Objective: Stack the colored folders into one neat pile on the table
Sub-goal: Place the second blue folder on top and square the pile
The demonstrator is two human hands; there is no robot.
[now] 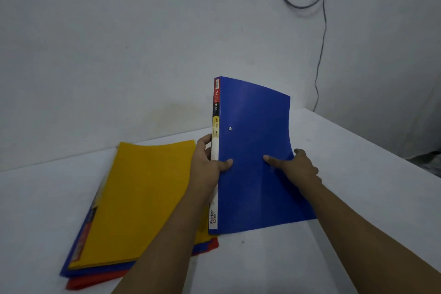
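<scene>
Pretty dim here, flat cool light with a bluish cast and no harsh glare. My arms throw soft shadows on the table [358,198]. The pile of folders [133,203] at the left edge looks motion-blurred. Wide-angle lens bends the table's far edge, and everything's a bit soft.

Both forearms are cut off by the lower edge. The left hand [210,162] hides its fingers behind the blue folder [253,162]; only the thumb shows in front. The pile [133,210] is motion-blurred along its left side, its spine labels unreadable. The yellow folder [148,198] covers most of the blue and red folders beneath; their number is uncertain.
</scene>
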